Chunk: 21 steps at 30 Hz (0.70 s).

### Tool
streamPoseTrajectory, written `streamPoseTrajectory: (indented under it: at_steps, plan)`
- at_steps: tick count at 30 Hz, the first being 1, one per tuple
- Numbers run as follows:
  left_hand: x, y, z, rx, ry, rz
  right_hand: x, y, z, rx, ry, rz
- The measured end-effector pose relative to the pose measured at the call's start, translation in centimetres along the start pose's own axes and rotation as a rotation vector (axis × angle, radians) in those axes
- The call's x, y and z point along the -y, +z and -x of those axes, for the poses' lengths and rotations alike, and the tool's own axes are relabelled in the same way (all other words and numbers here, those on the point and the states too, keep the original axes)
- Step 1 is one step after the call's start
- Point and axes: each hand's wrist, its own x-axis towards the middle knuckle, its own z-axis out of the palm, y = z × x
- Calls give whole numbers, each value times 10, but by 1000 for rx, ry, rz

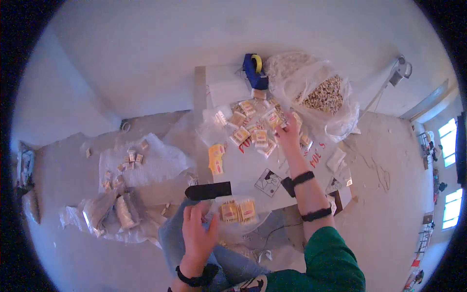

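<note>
My left hand (198, 231), fingers curled, grips the edge of a clear plastic bag (260, 218) over my lap. Inside the bag, two small packs of thin yellowish sticks (237, 211) lie side by side, each with a red mark. Out over the table, my right hand (290, 130) closes its fingertips on the corner of a similar pack (272, 118) at the right of a heap. Several more packs (260, 138) lie loosely around it, some in clear film. My fingers partly hide the packs just beneath them.
A large clear bag of loose short sticks (325, 95) stands at the table's back right. Near the back edge is a blue tape dispenser (255, 72). Yellow cards (216, 158) and a black strip (208, 191) lie on the left side. Plastic sheeting (146, 163) with small packs covers floor at left.
</note>
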Motion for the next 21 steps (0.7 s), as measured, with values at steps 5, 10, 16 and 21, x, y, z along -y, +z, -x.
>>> streamPoseTrajectory:
  at_steps: [5, 10, 16, 21]
  plan:
    - [-12, 2, 5, 112, -310, 132, 46, -5, 74, 195, 151, -210]
    - [-16, 13, 8, 94, -302, 190, 135, 1, 127, 399, 66, -205]
    - [-16, 15, 13, 108, -474, 482, 190, 25, 180, 695, -237, 542]
    - [-8, 23, 15, 44, -398, 590, 159, 50, 199, 851, -628, 651]
